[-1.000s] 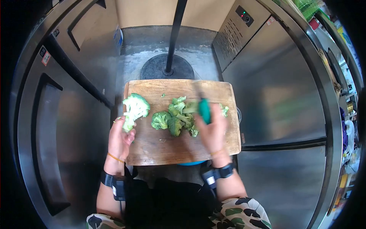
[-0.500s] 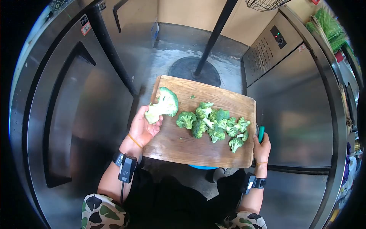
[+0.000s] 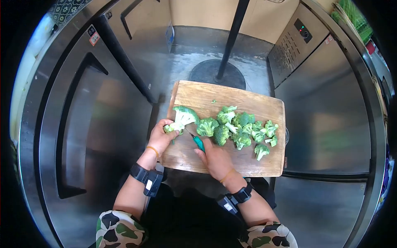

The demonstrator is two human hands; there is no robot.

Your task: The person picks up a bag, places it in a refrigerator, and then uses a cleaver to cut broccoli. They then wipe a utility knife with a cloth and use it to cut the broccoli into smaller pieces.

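A large piece of broccoli [image 3: 184,118] with its pale cut side showing lies over the left part of the wooden cutting board [image 3: 248,165]. My left hand [image 3: 162,134] is closed round its stem end. In my right hand [image 3: 217,158] is a small knife [image 3: 199,143] with a green handle, its short blade pointing at the broccoli's stem. Right beside the large piece, several cut broccoli florets [image 3: 243,140] spread across the middle and right of the board. One floret [image 3: 261,151] sits a little apart, nearer the board's front edge.
Steel cabinet doors stand close on the left [image 3: 82,136] and on the right [image 3: 326,120]. Beyond the board, a black pole [image 3: 231,45] rises from a round base [image 3: 198,74] on the floor. Green stalks [image 3: 353,20] lie on the counter at upper right.
My right hand has come from the board's right edge to its middle left, bringing the green-handled knife to the broccoli. My left hand has lowered the large piece toward the board.
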